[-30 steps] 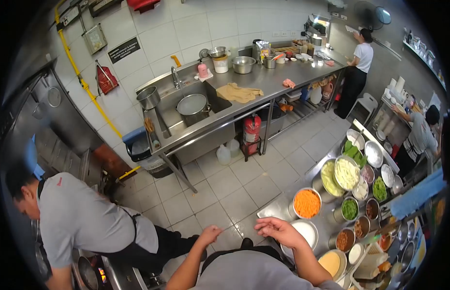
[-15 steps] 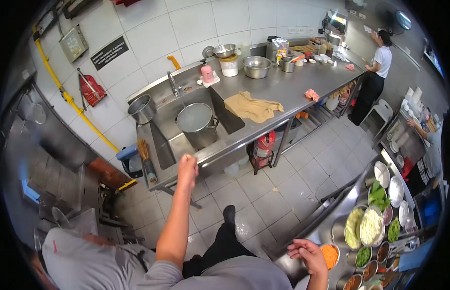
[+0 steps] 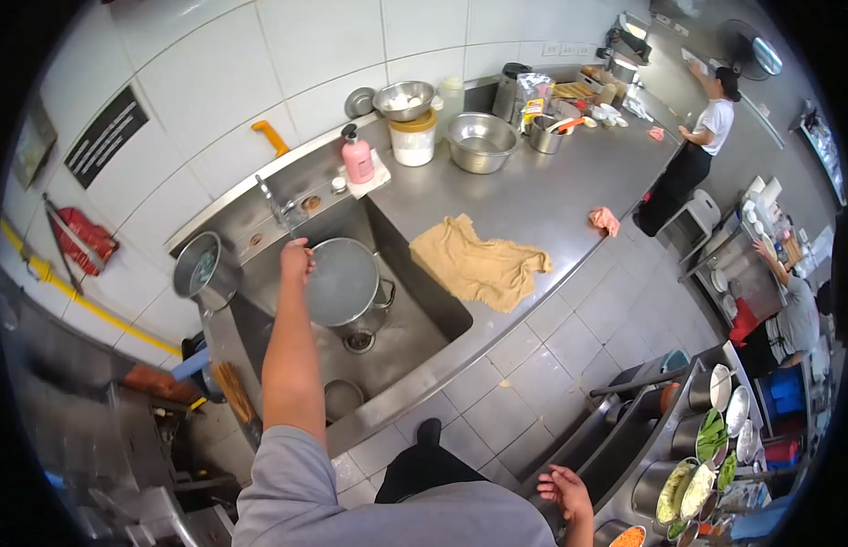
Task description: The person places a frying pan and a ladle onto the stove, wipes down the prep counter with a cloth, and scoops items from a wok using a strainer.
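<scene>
My left hand [image 3: 297, 261] reaches out over the sink [image 3: 396, 346], its fingers curled closed beside the left rim of a large metal pot. Whatever it may hold is hidden. Cloudy liquid fills the pot [image 3: 342, 287]. Just beyond my fingers is the faucet [image 3: 280, 205], mounted at the sink's back edge. A smaller metal pot [image 3: 205, 273] sits tilted on the sink's left ledge. Down at my right side, my right hand [image 3: 566, 492] hangs with loosely bent fingers apart and nothing in them. Nearest to it is a container of shredded orange food [image 3: 630, 536].
A tan cloth [image 3: 483, 264] lies on the counter right of the sink. Behind it stand a pink pump bottle [image 3: 358, 157], a lidded tub [image 3: 413, 141] and a steel bowl [image 3: 483, 141]. Food containers [image 3: 674, 492] line my right. Two people work farther off.
I have come closer to the sink, and my left hand has moved forward from its front edge to the pot and faucet. The person at my left has left the view.
</scene>
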`<state>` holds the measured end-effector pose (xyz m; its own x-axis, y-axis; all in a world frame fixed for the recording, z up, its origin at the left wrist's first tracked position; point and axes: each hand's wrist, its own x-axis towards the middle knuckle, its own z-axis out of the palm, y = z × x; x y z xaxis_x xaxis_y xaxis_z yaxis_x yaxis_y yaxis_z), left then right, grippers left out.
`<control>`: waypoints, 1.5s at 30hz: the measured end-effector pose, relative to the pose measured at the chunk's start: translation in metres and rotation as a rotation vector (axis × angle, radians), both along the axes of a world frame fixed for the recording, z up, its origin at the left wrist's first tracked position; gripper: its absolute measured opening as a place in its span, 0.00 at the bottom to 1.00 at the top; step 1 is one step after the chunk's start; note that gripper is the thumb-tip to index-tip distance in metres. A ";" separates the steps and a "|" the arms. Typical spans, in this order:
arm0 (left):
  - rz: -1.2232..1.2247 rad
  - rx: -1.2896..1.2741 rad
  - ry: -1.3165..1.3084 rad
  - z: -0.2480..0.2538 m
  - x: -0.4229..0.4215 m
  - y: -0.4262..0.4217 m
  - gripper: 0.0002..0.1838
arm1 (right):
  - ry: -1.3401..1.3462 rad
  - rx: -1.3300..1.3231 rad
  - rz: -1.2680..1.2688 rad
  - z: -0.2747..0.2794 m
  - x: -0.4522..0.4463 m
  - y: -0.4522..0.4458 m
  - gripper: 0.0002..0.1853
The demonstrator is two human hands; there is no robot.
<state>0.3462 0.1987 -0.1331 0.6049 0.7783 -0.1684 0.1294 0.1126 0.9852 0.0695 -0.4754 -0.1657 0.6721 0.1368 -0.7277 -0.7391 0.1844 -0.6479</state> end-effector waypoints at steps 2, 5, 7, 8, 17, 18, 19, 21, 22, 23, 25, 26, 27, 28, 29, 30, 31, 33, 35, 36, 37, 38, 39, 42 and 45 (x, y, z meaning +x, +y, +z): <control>-0.033 -0.008 -0.027 -0.006 0.019 0.029 0.14 | 0.075 -0.125 0.037 -0.020 -0.007 -0.008 0.16; -0.004 -0.062 -0.010 0.000 0.040 0.052 0.15 | 0.166 -0.199 -0.004 -0.037 -0.023 -0.027 0.17; 0.065 -0.125 -0.028 0.003 0.050 0.059 0.15 | 0.198 -0.225 -0.050 -0.053 -0.033 -0.045 0.17; 0.104 -0.191 -0.071 0.003 0.055 0.060 0.16 | 0.238 -0.256 -0.074 -0.061 -0.041 -0.050 0.18; 0.134 -0.285 -0.079 -0.046 0.090 0.100 0.16 | 0.273 -0.216 -0.249 -0.100 -0.086 -0.068 0.11; 0.118 -0.340 -0.134 -0.048 0.093 0.099 0.17 | 0.261 -0.310 -0.185 -0.098 -0.084 -0.063 0.11; 0.103 -0.398 -0.186 -0.053 0.098 0.105 0.19 | 0.253 -0.404 -0.120 -0.098 -0.084 -0.060 0.12; 0.092 -0.526 -0.170 -0.059 0.113 0.117 0.21 | 0.285 -0.346 -0.139 -0.118 -0.082 -0.065 0.13; 0.057 -0.540 -0.157 -0.059 0.116 0.120 0.22 | 0.311 -0.292 -0.121 -0.127 -0.085 -0.066 0.14; 0.023 -0.554 -0.145 -0.057 0.117 0.120 0.23 | 0.314 -0.283 -0.149 -0.128 -0.087 -0.061 0.14; 0.045 -0.483 -0.202 -0.056 0.118 0.121 0.19 | 0.276 -0.433 -0.109 -0.126 -0.081 -0.052 0.16; 0.095 -0.465 -0.245 -0.057 0.120 0.127 0.15 | 0.281 -0.424 -0.136 -0.125 -0.081 -0.051 0.16; 0.148 -0.448 -0.288 -0.059 0.121 0.134 0.12 | 0.276 -0.394 -0.128 -0.126 -0.081 -0.051 0.17; 0.158 -0.398 -0.313 -0.052 0.119 0.135 0.12 | 0.272 -0.365 -0.119 -0.127 -0.081 -0.051 0.17; 0.169 -0.347 -0.337 -0.044 0.116 0.136 0.12 | 0.294 -0.377 -0.119 -0.132 -0.082 -0.052 0.18; 0.014 -0.390 -0.371 -0.078 0.128 0.184 0.09 | 0.299 -0.374 -0.140 -0.132 -0.082 -0.054 0.18; -0.142 -0.430 -0.396 -0.075 0.129 0.189 0.08 | 0.342 -0.381 -0.097 -0.134 -0.081 -0.057 0.18; 0.299 -0.304 -0.437 -0.047 0.127 0.161 0.12 | 0.382 -0.385 -0.057 -0.139 -0.074 -0.069 0.19; 0.292 -0.264 -0.451 -0.033 0.119 0.151 0.13 | 0.396 -0.437 -0.024 -0.139 -0.061 -0.079 0.19; 0.288 -0.225 -0.464 -0.027 0.118 0.148 0.15 | 0.394 -0.428 -0.023 -0.146 -0.054 -0.088 0.19; 0.285 -0.215 -0.469 -0.016 0.113 0.134 0.15 | 0.403 -0.390 -0.050 -0.154 -0.045 -0.099 0.19; 0.261 -0.243 -0.583 -0.011 0.106 0.119 0.16 | 0.410 -0.352 -0.077 -0.161 -0.036 -0.108 0.19; 0.236 -0.275 -0.700 -0.001 0.106 0.103 0.17 | 0.421 -0.366 -0.077 -0.163 -0.022 -0.116 0.17; -0.087 -0.310 -0.827 -0.001 0.101 0.094 0.13 | 0.322 -0.219 -0.105 -0.189 0.012 -0.154 0.22; 0.096 -0.276 -0.795 0.033 0.108 -0.009 0.16 | 0.259 -0.222 -0.108 -0.195 0.072 -0.188 0.19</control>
